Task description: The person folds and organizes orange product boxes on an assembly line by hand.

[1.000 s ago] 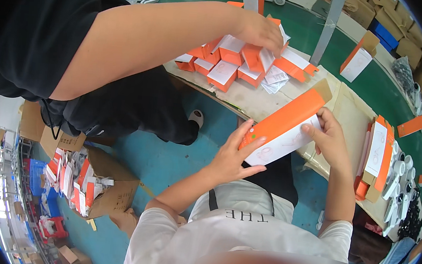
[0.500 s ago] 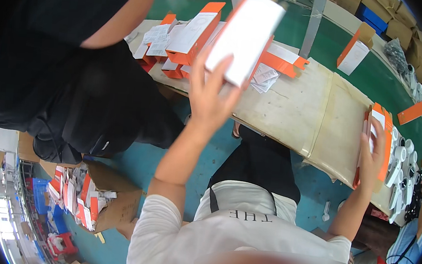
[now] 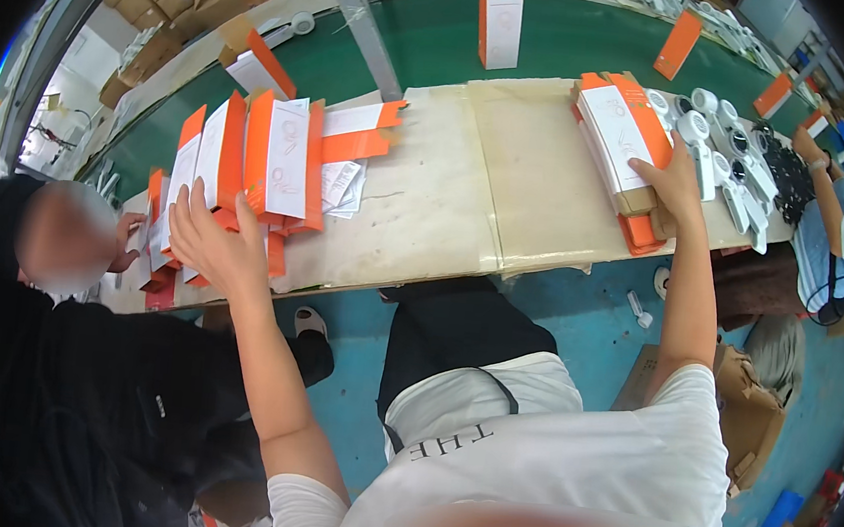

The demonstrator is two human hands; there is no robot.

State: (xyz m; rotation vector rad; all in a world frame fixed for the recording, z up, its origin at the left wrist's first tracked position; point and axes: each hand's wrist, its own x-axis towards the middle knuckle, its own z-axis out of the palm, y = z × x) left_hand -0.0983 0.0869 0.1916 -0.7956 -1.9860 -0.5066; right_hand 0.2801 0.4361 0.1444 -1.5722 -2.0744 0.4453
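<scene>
My left hand [image 3: 218, 243] is open, its fingers spread at the near side of a group of orange and white cardboard boxes [image 3: 288, 156] standing at the left of the table. Nothing shows between its fingers. My right hand [image 3: 674, 185] grips an orange and white carton [image 3: 615, 132] at the table's right, the thumb lying on its white printed face. That carton lies on top of other orange cartons, and a brown cardboard flap shows at its near end. The tips of my right fingers are partly hidden.
White handheld devices [image 3: 696, 135] lie in rows right of the cartons. A metal post [image 3: 360, 27] rises behind the table [image 3: 439, 180], before a green conveyor belt [image 3: 432, 39] carrying upright boxes. One person in black stands close at left; another, in blue, works at far right.
My left hand has let go of the white-faced box it held raised, and has come down beside the left group. The view has swung right. My right hand is still at the right-hand cartons.
</scene>
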